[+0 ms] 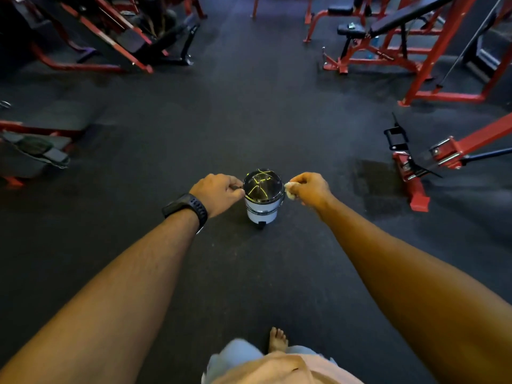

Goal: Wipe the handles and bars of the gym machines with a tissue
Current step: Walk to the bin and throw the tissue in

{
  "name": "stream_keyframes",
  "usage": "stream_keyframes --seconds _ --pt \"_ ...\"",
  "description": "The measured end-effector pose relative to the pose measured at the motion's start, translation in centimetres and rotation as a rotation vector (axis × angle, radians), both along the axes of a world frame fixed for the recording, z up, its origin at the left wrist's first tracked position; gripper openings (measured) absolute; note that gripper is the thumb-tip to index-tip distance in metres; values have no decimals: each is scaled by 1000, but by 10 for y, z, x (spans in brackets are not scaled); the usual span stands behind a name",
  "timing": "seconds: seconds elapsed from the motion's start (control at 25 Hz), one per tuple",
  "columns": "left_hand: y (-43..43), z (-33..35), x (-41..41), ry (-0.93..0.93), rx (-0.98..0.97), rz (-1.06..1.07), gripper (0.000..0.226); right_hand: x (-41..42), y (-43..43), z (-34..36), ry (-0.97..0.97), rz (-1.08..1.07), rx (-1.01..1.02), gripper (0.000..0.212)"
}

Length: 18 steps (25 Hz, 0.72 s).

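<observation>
Our left hand [219, 194] curls its fingers at the left rim of the domed lid [263, 185], seemingly pinching it. The small bin [261, 210] stands on the floor [249, 120]. Our right hand [311, 191] pinches the crumpled tissue [289, 189] just beside the lid's right edge. With the lid down, we judge a released tissue would slide off, and a tug at the rim could tip the bin.

Gym — red-framed weight machines [432, 48], padded bench [401, 18], dark rubber floor [249, 106].
</observation>
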<state>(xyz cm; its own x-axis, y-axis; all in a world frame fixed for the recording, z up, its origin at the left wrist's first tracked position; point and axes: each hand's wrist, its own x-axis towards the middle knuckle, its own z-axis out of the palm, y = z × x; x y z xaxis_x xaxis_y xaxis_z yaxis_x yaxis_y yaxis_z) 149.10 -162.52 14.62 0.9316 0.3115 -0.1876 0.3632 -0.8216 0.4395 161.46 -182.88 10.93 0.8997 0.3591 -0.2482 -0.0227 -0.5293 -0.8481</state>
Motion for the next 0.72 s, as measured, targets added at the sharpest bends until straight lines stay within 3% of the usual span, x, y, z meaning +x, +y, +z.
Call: stream_keyframes --seconds 0.36,0.72 --pt "152 -63 243 81 -37 -59 35 229 145 -59 75 -31 -47 7" --pt "248 -93 389 180 -86 -152 36 354 238 -91 207 -144 -60 13"
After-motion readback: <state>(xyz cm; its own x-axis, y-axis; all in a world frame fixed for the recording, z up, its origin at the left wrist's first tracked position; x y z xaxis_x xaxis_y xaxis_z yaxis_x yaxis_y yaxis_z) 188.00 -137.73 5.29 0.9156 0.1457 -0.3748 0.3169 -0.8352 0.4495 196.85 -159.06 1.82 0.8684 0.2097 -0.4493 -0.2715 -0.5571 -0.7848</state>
